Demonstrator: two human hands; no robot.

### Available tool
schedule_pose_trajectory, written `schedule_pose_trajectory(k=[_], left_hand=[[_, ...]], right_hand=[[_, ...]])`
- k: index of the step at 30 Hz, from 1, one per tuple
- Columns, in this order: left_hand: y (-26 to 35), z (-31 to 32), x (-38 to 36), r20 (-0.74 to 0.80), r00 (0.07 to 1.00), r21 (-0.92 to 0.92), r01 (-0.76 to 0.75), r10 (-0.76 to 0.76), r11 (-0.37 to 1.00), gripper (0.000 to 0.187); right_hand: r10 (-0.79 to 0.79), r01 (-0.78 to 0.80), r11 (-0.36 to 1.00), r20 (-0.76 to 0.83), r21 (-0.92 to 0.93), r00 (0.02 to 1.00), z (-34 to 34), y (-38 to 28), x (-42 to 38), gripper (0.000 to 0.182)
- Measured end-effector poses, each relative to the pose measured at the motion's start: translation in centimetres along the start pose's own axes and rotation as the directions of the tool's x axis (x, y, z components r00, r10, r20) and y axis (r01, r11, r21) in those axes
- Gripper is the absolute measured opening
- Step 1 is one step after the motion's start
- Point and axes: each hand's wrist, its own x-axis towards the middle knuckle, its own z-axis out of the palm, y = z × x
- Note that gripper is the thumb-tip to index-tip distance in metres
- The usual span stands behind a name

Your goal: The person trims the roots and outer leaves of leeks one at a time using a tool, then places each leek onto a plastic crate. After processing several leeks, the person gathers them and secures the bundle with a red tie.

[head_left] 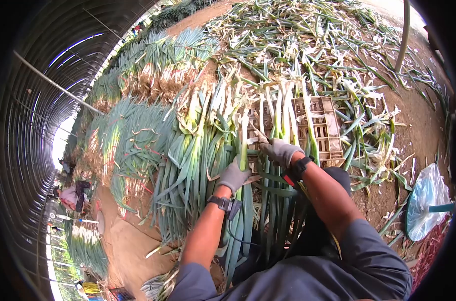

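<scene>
My left hand (235, 175), in a grey glove, is closed around the green part of a long green onion (244, 133), whose white end points away from me. Just right of that stalk is my right hand (279, 151), also gloved, its fingers closed and pointing left. A pale strip (252, 141) lies between its soiled fingertips and the stalk; what the fingers pinch is too small to tell. Beyond the right hand, several peeled green onions (286, 115) rest across a beige plastic crate (329, 123). Unpeeled green onions (188, 145) are heaped beside my left hand.
Tied onion bundles (137, 130) stand in rows to the left. Stripped leaves (308, 45) cover the ground ahead and right. A clear plastic bag (428, 200) hangs at the right, near a metal pole (404, 37). Another person (75, 195) sits far left under the arched roof.
</scene>
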Motion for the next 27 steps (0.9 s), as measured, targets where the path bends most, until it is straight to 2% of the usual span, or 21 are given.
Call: schedule_pose_trajectory(k=[3, 6, 9, 11, 13, 15, 17, 18, 19, 20, 22, 24, 25, 26, 27], left_hand=[[-1.2, 1.2, -1.2, 0.067, 0.997, -0.089, -0.039, 0.045, 0.995, 0.045], [-1.9, 2.2, -2.1, 0.045, 0.997, -0.161, -0.049, 0.057, 0.986, 0.040], [-2.1, 2.2, -3.1, 0.073, 0.997, -0.213, -0.013, 0.029, 0.977, 0.042], [-3.0, 2.2, -3.8, 0.144, 0.988, -0.352, 0.005, 0.049, 0.936, 0.043], [-5.4, 3.3, -4.2, 0.106, 0.965, -0.356, -0.189, 0.241, 0.915, 0.044], [-6.3, 3.4, -4.2, 0.133, 0.977, -0.458, -0.086, 0.164, 0.885, 0.046], [-6.3, 3.0, -4.5, 0.112, 0.990, -0.583, -0.003, 0.083, 0.813, 0.051], [-3.6, 0.7, -5.5, 0.146, 0.988, -0.647, 0.060, 0.046, 0.760, 0.054], [-0.8, -1.8, -6.6, 0.180, 0.984, -0.704, 0.122, 0.009, 0.699, 0.058], [-3.4, -0.8, -4.6, 0.100, 0.994, -0.660, 0.031, 0.047, 0.751, 0.069], [3.3, -4.9, -5.6, 0.140, 0.989, -0.788, 0.077, 0.056, 0.611, 0.074], [2.8, -5.2, -0.3, -0.024, 0.973, -0.588, -0.199, 0.229, 0.784, 0.075], [5.4, -6.5, 0.2, -0.041, 0.964, -0.576, -0.238, 0.263, 0.782, 0.075], [8.7, -7.7, 0.5, -0.060, 0.952, -0.562, -0.281, 0.300, 0.778, 0.076], [10.9, -8.0, 1.5, -0.026, 0.947, -0.678, -0.253, 0.321, 0.690, 0.076]], right_hand=[[0.054, -0.050, 0.989, 0.025, -0.137, 0.998, 0.2, 0.2, 1.0, 0.066], [-0.051, 0.052, 0.983, 0.006, -0.177, 0.999, 1.0, 0.5, 1.6, 0.064], [0.009, -0.011, 0.999, -0.037, -0.046, 0.999, 1.5, 0.0, 1.3, 0.062], [-0.017, 0.016, 0.999, -0.009, -0.038, 1.000, 1.7, 0.3, 1.8, 0.060], [-0.016, 0.016, 1.000, 0.020, -0.022, 1.000, 2.0, 1.1, 2.5, 0.059], [0.009, -0.009, 1.000, 0.046, -0.005, 0.999, 2.0, 1.3, 2.3, 0.058], [-0.042, 0.041, 0.999, 0.020, 0.009, 0.999, 1.5, 1.2, 1.3, 0.058], [-0.066, 0.066, 0.998, 0.010, 0.013, 0.998, 1.0, 0.7, 0.0, 0.058], [-0.068, 0.070, 0.970, -0.017, 0.233, 0.998, 0.1, 0.4, -2.4, 0.057], [-0.061, 0.061, 0.976, -0.007, 0.208, 0.998, -0.6, 1.7, -1.7, 0.053], [-0.016, -0.005, 0.975, 0.093, 0.223, 0.996, -3.1, -0.3, -5.4, 0.053], [-0.056, 0.006, 0.973, 0.210, 0.229, 0.976, -4.9, -0.3, -6.9, 0.049], [-0.075, 0.011, 0.973, 0.270, 0.229, 0.960, -5.8, -0.4, -7.7, 0.047], [0.014, -0.061, 0.977, 0.223, 0.207, 0.975, -7.0, -1.1, -8.6, 0.048], [-0.055, 0.009, 0.911, 0.099, 0.412, 0.994, -7.2, -0.3, -7.9, 0.048]])
